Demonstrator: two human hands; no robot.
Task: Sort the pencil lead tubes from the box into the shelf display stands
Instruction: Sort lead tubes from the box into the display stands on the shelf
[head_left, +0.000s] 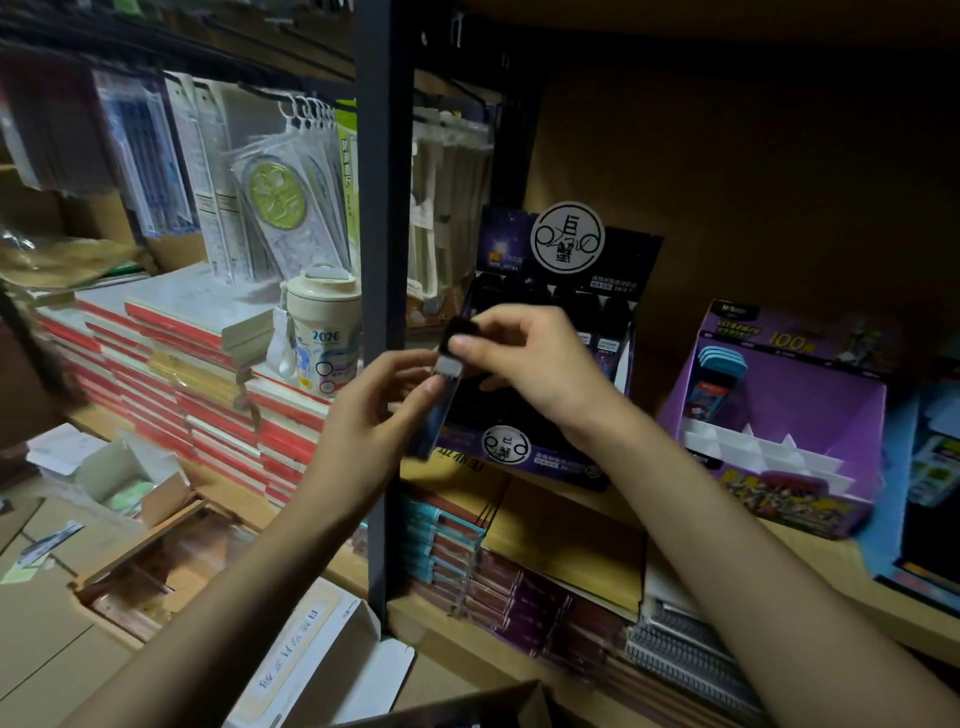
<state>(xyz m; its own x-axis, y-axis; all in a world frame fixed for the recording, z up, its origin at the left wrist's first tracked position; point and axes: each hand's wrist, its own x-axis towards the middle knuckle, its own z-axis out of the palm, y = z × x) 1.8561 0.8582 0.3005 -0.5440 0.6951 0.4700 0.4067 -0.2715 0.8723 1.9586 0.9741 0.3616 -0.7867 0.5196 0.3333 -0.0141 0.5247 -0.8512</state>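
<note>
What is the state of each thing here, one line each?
Dark blue pencil lead tube with black cap: held slanted between both hands.
Left hand: pinches the tube's lower body.
Right hand: pinches the capped end.
Black and purple cardboard display stand: upright on shelf, some tubes inside.
Small white carton: flaps open.

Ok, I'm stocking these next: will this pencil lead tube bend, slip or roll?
Probably stiff: the pencil lead tube lies straight between left hand and right hand. Likely light, since fingertips alone hold it. Its flat-looking sides suggest sliding, not rolling.
</note>
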